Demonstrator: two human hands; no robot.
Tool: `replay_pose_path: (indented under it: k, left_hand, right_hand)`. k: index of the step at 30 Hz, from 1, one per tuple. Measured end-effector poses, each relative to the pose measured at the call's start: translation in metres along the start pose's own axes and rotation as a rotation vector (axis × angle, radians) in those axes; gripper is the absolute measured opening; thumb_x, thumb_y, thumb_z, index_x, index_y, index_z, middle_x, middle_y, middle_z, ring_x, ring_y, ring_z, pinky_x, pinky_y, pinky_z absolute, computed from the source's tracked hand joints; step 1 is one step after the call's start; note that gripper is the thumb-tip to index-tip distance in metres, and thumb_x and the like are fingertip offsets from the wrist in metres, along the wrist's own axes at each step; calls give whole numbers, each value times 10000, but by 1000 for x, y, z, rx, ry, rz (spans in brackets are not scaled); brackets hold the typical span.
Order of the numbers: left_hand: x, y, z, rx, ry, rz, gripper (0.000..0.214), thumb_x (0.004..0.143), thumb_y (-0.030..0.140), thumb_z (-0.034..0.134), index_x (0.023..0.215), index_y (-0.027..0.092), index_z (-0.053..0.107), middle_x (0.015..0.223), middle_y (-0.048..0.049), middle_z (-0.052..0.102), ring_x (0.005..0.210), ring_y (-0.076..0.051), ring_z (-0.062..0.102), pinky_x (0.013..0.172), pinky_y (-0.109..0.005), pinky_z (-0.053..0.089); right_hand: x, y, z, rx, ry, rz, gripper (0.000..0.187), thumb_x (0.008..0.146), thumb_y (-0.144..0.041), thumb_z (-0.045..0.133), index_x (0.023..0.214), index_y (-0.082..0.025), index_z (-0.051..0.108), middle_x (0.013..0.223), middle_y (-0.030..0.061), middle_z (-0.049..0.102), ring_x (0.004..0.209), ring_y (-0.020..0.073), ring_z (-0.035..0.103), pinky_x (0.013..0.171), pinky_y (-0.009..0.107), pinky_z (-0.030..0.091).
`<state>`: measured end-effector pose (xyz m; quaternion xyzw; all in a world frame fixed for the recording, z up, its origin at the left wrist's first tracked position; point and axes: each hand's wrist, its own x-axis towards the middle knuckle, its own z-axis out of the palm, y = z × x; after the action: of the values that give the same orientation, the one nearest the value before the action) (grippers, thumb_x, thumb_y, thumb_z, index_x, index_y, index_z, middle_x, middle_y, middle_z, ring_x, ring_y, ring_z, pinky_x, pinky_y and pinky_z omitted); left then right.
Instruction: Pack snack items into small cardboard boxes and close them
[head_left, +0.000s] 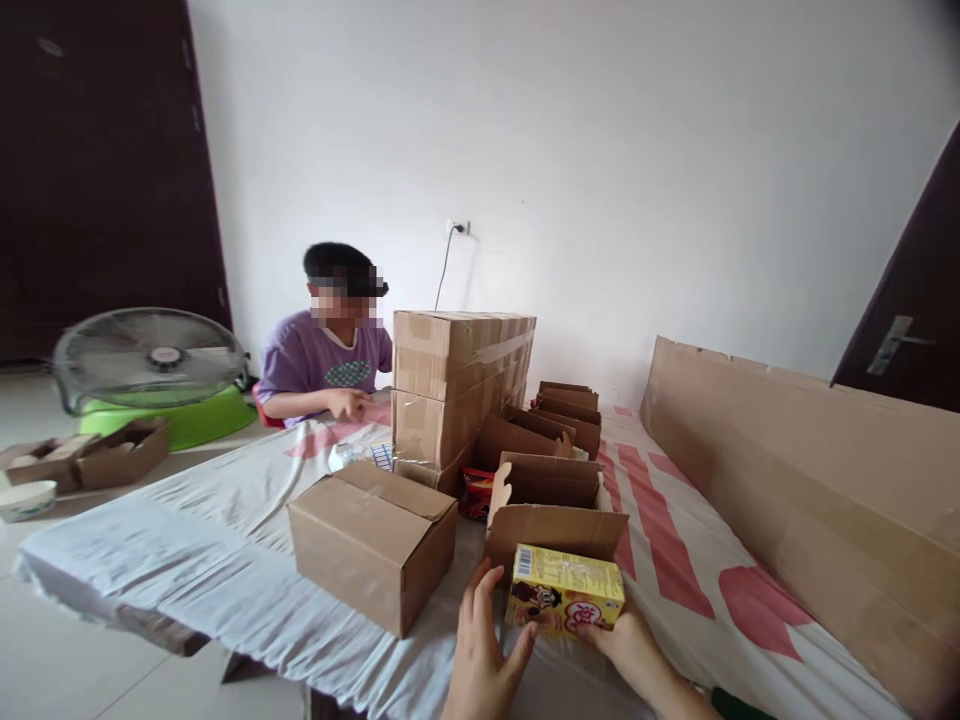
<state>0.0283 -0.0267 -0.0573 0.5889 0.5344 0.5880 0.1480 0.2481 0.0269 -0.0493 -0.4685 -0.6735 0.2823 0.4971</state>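
A yellow snack box (564, 590) with a barcode and a cartoon figure is tilted in front of me, close to the table's near edge. My right hand (626, 645) grips its lower right corner, thumb across the front face. Beside its left end is my left hand (484, 640), fingers spread and thumb pointing at the box; whether the thumb touches it I cannot tell. Directly behind the snack box stands an open cardboard box (551, 500), flaps raised. A closed cardboard box (375, 545) sits to the left of my hands.
Stacked taped cartons (431, 380) form a wall mid-table, with a red packet (477, 493) at its foot. More open boxes (566, 410) line up behind. A long cardboard panel (795, 480) borders the right. Across the table sits a person (322, 365); a fan (161, 350) stands left.
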Motion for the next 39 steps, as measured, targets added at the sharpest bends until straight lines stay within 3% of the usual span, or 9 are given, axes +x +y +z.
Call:
replay_pose_path:
  k: [5,10,13,17,19,25,30,35,39]
  left_hand:
    - [3,-6,5,219,213,61,586,874,200,487,1429,214,300,1506,-169,343,1413,-320,354,1114,-550,362]
    - [10,-16,-3,337,74,52,687,924,178,440,1525,239,115,1578,-177,239,1447,-323,310,1084,-511,425]
    - [10,-19,0,338,92,7,652,933,201,436,1517,229,149,1604,-189,178,1449,-342,301,1061,-510,442]
    - [16,-17,1,265,30,-53,578,915,226,448,1461,197,262,1614,-187,147,1430,-334,349,1057,-482,453]
    - [22,-16,-1,213,-32,-93,578,897,232,459,1444,186,279,1618,-188,134,1390,-322,421,1041,-453,474]
    - [32,-22,0,96,-45,-152,614,889,230,431,1475,185,252,1617,-177,190,1429,-305,360,1043,-445,477]
    - [30,-31,9,54,-2,-174,664,912,233,398,1516,103,154,1542,-236,349,1415,-302,385,1082,-465,441]
    - [14,-38,13,150,41,-12,641,891,220,447,1488,150,221,1563,-198,315,1471,-296,264,1159,-516,328]
    - [9,-39,12,156,18,-39,683,855,163,465,1488,190,209,1570,-179,295,1484,-287,229,1175,-529,292]
  right_hand:
    - [2,-1,42,-80,50,-89,580,567,-300,826,1118,-222,661,1102,116,716,1042,339,671,891,460,566]
    - [-3,2,50,-246,98,-149,596,594,-243,796,1163,-200,622,1164,133,674,1075,348,652,895,463,566]
    - [-5,-8,41,-377,177,-227,756,633,-264,785,1323,-189,484,1278,171,596,1160,387,595,920,530,541]
    - [-5,-41,31,-604,261,-463,905,746,-292,723,1497,-180,229,1535,211,296,1379,427,348,1036,618,412]
    - [-4,-56,32,-727,202,-628,857,756,-280,714,1492,-200,282,1583,184,213,1412,442,267,1056,632,360]
    - [4,-65,54,-1011,-4,-940,481,839,-204,625,1310,-285,567,1504,30,454,1460,313,191,1189,555,16]
    - [16,-62,61,-1070,77,-963,366,935,-163,535,1232,-362,613,1428,-32,544,1365,243,358,1170,502,137]
    - [20,-61,59,-1061,89,-942,296,954,-247,556,1219,-360,621,1414,-24,553,1293,249,428,1142,502,189]
    - [22,-61,56,-1062,76,-937,349,945,-190,541,1246,-356,605,1405,-13,562,1291,257,424,1142,502,170]
